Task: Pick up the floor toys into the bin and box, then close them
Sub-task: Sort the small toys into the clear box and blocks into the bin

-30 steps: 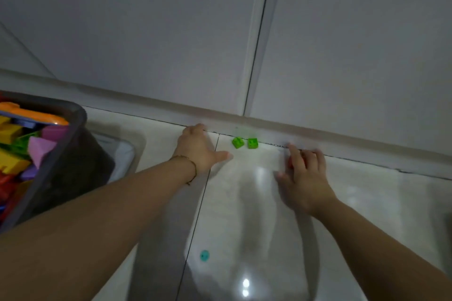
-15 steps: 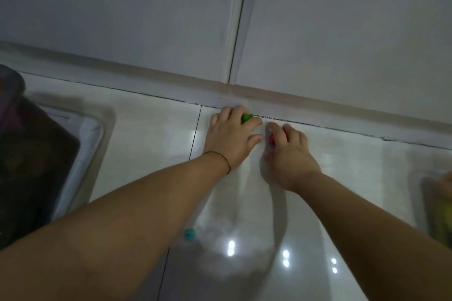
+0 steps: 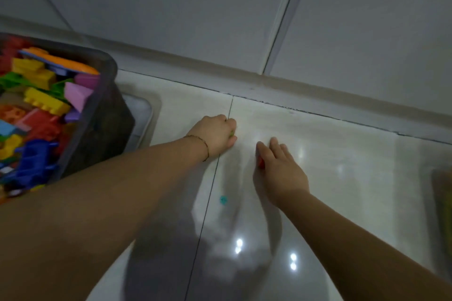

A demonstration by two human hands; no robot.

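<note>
The green block (image 3: 231,133) is inside my left hand (image 3: 215,134). The fingers are curled tight round it and only a sliver of green shows at their tips, so I cannot say whether they hold one piece or more. The red block (image 3: 261,162) is in my right hand (image 3: 281,171), tucked between the thumb and the side of the forefinger, while the other fingers lie nearly straight just above the floor (image 3: 330,154). I judge both holds are meant for carrying small pieces off together rather than one at a time.

A small teal piece (image 3: 223,199) lies loose on the tile between my forearms, nearer to me than either hand and not yet collected. To my left stands the dark toy bin (image 3: 107,85), open and heaped with coloured building blocks (image 3: 46,100). It seems to rest on a pale lid (image 3: 143,117), probably parked there until closing time.

The bin's near and left sides are cut off by the frame edge and my left forearm. At the far right edge a blurred greenish shape (image 3: 444,203) may be the box, but too little of it shows to tell. Blur and dim light soften both hands.
</note>
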